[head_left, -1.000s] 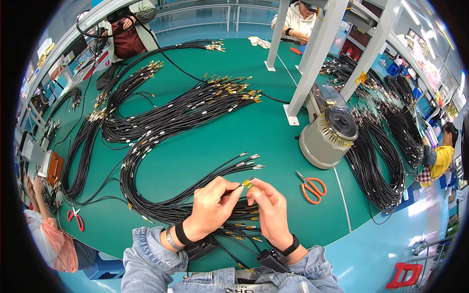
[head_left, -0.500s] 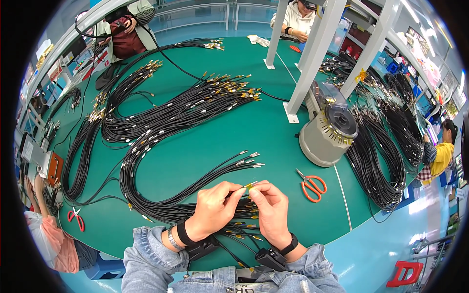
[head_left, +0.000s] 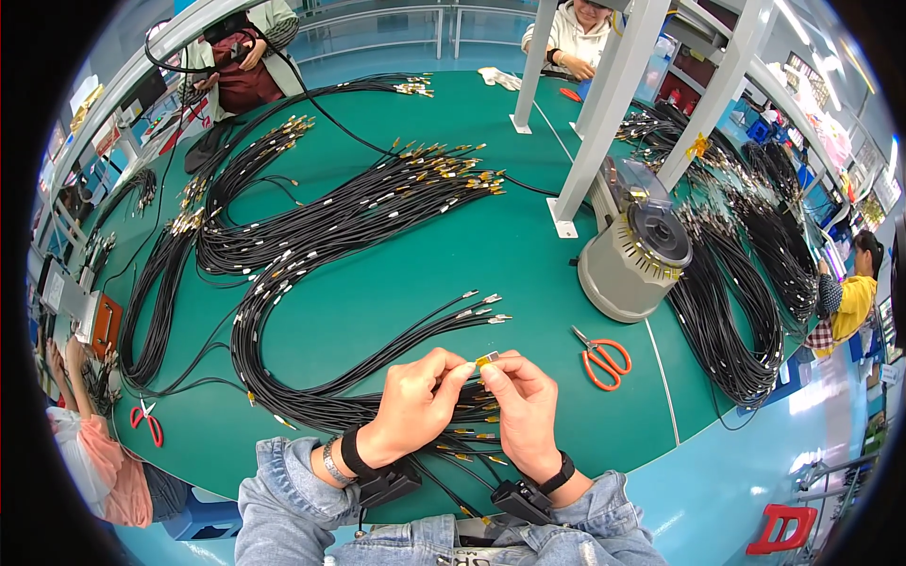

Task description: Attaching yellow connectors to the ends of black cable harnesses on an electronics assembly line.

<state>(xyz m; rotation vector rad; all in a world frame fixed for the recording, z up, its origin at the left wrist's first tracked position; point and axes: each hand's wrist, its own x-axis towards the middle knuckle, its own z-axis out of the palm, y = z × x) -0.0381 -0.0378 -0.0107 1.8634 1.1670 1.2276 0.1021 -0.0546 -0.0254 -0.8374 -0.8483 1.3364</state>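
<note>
Low in the centre, my left hand [head_left: 420, 394] and my right hand [head_left: 524, 406] meet over the table, fingertips pinched close together. Between them is a small yellow-and-silver cable end [head_left: 486, 358]; the fingers hide most of it. Below my hands lie more black cables [head_left: 460, 443] with yellow and silver ends, running toward my body. A long bundle of black cables [head_left: 250, 325] curves from the left and passes just behind my left hand. Some of its white-tipped ends [head_left: 491, 307] fan out beyond my fingers.
Orange-handled scissors [head_left: 604, 363] lie right of my hands, near a grey round machine [head_left: 618, 274] and white metal posts [head_left: 609, 123]. Red-handled scissors [head_left: 149, 424] rest at the left edge. More cable bundles [head_left: 736, 330] cover the right side. Several people work around the green table [head_left: 528, 245].
The yellow-and-silver cable end has turned between my fingertips and shows more plainly. My hands stay almost in place. At the back right, a person's head has moved.
</note>
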